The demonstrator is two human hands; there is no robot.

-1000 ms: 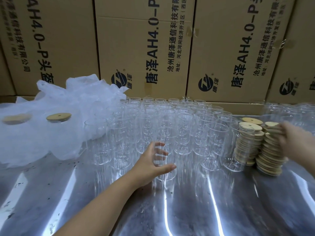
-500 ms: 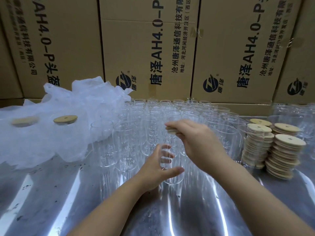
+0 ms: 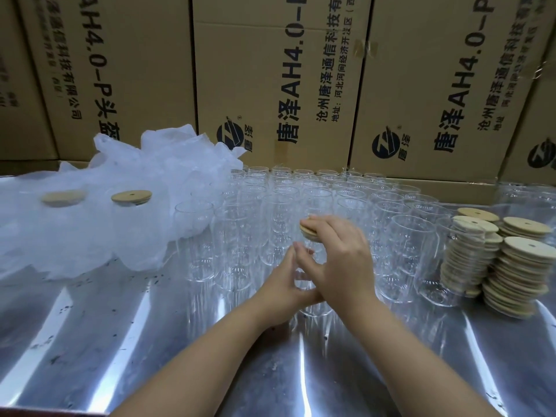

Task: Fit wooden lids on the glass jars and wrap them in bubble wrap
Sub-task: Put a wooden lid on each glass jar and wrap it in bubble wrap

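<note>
head: right hand [image 3: 340, 260], lid [image 3: 308, 233] over jar [image 3: 313, 308]

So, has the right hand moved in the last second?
Yes. The right hand left the lid stacks on the right and went left with a lid, now over the jar that the left hand grips.

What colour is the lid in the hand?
The lid is pale tan wood; head view shows it.

The right hand [image 3: 340, 260] covers most of the wooden lid [image 3: 307, 231] and the rim of the jar [image 3: 313, 310] under it. At 9 o'clock a second lid [image 3: 63, 197] under the bubble wrap [image 3: 90, 236] is hazy. At 12 o'clock the top edge cuts the cartons [image 3: 270, 70].
</note>
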